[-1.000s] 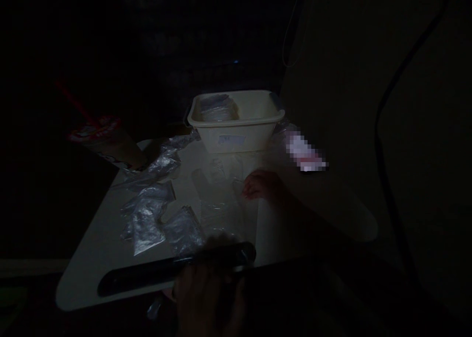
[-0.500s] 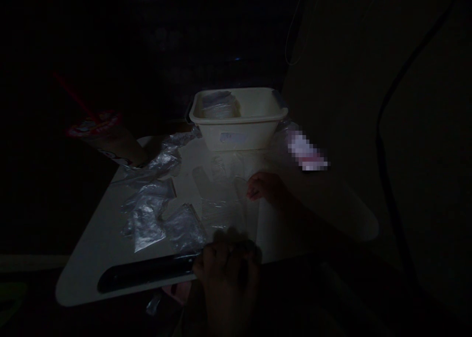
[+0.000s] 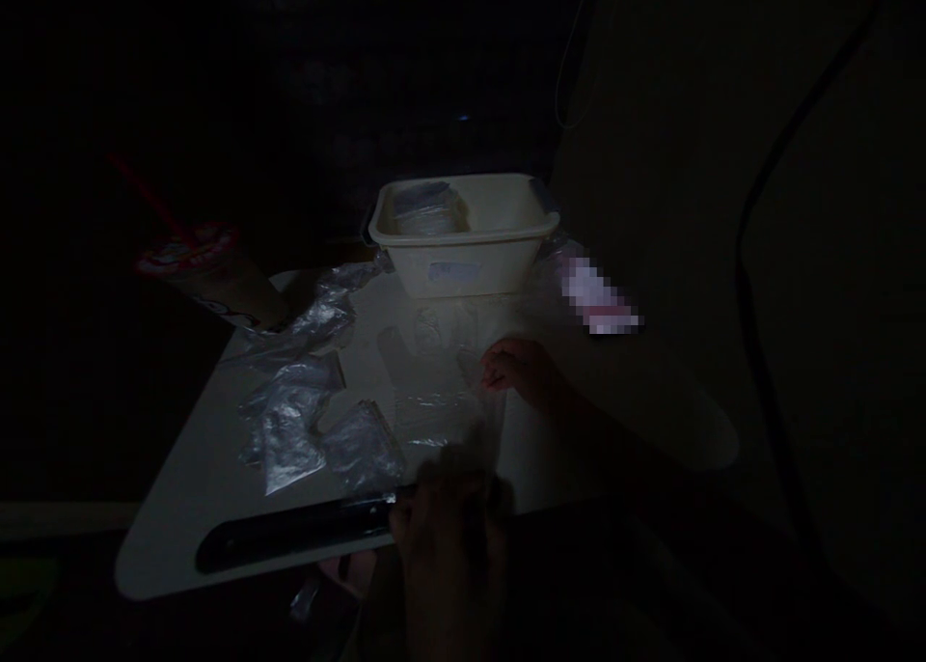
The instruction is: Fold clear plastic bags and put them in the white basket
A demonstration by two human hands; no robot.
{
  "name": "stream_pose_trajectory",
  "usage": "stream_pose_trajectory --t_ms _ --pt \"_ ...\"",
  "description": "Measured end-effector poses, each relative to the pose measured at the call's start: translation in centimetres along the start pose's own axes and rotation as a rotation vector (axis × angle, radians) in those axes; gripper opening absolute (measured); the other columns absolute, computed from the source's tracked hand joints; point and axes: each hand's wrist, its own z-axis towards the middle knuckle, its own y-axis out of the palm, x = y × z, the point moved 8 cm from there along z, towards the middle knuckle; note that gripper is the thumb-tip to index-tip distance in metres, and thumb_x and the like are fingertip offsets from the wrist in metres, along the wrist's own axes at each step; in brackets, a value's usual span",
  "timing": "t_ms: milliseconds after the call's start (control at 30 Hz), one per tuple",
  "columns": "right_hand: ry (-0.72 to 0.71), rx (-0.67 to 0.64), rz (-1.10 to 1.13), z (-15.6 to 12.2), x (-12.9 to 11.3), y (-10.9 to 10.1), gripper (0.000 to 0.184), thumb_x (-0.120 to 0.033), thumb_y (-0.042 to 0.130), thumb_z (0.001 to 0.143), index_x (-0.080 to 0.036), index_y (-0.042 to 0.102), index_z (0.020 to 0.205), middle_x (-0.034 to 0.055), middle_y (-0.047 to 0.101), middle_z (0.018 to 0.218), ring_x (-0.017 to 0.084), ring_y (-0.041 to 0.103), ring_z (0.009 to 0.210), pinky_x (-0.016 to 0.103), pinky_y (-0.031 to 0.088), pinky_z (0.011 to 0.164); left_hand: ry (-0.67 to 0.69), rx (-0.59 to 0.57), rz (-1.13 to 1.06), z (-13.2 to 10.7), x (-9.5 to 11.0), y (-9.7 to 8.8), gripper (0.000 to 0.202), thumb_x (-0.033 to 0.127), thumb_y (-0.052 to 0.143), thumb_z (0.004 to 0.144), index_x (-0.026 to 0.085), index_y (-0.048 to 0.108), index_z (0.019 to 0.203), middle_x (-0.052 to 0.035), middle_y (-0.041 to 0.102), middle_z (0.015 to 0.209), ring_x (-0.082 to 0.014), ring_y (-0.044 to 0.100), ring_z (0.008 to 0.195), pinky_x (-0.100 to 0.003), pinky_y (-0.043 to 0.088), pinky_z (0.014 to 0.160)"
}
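Observation:
A clear disposable plastic glove [image 3: 434, 406] lies flat on the white table, its fingers toward the basin. At its right edge is my right hand [image 3: 521, 372], fingers bent together and closed on the thin plastic. My left hand [image 3: 445, 527] is low at the near edge, by the glove's cuff and over the end of a black strip [image 3: 289, 537]. Its fingers are curled, but deep shadow hides their tips and anything they grip. Left of the glove lie a crumpled clear plastic piece [image 3: 289, 435] and a folded one [image 3: 366, 445].
A cream basin [image 3: 470, 266] holding a plastic-wrapped stack [image 3: 426, 208] stands at the back of the table [image 3: 166, 508]. A drink cup [image 3: 224, 281] with a red straw is at the left. A pixelated pinkish item [image 3: 600, 297] is at the right, and a dark cable [image 3: 745, 305] hangs beyond.
My left hand has shifted slightly to the right along the near edge. The right hand stays almost in place by the glove. The view has moved a little.

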Motion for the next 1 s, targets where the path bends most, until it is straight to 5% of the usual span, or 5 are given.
stream_pose_trajectory --t_ms 200,433,667,1000 --pt "-0.009 -0.005 -0.006 0.1 0.1 0.0 0.01 -0.018 0.043 0.062 -0.015 0.05 0.055 -0.0025 0.052 0.047 0.009 0.054 0.047 0.019 0.045 0.045 -0.018 -0.046 -0.025 -0.9 -0.6 -0.2 0.022 0.01 0.045 0.062 0.022 0.047 0.08 -0.0022 0.055 0.074 -0.0196 0.049 0.072 -0.031 0.039 0.059" --pt "0.011 0.017 -0.005 0.0 0.0 0.0 0.009 -0.014 0.043 0.062 -0.015 0.05 0.056 -0.0029 0.051 0.045 0.008 0.053 0.044 0.018 0.045 0.044 -0.054 0.046 0.079 -0.6 -0.9 -0.3 0.027 0.038 0.054 0.063 0.022 0.05 0.084 -0.0056 0.054 0.076 -0.0278 0.048 0.079 -0.044 0.033 0.066" --pt "0.011 -0.003 -0.011 0.2 0.3 0.0 0.01 -0.017 0.044 0.063 -0.015 0.05 0.055 -0.0029 0.052 0.046 0.008 0.053 0.044 0.018 0.044 0.043 -0.006 -0.004 0.05 -0.7 -1.0 0.7 0.025 0.024 0.046 0.07 0.023 0.051 0.094 -0.007 0.058 0.086 -0.0262 0.051 0.08 -0.045 0.033 0.07" --pt "0.015 -0.013 0.014 0.1 0.0 0.0 0.01 -0.017 0.045 0.063 -0.016 0.05 0.054 -0.0027 0.051 0.046 0.009 0.054 0.045 0.019 0.045 0.044 0.089 -0.041 0.02 -2.2 -1.4 -0.5 0.026 0.023 0.051 0.065 0.031 0.053 0.09 -0.0015 0.06 0.081 -0.0239 0.052 0.078 -0.043 0.033 0.072"
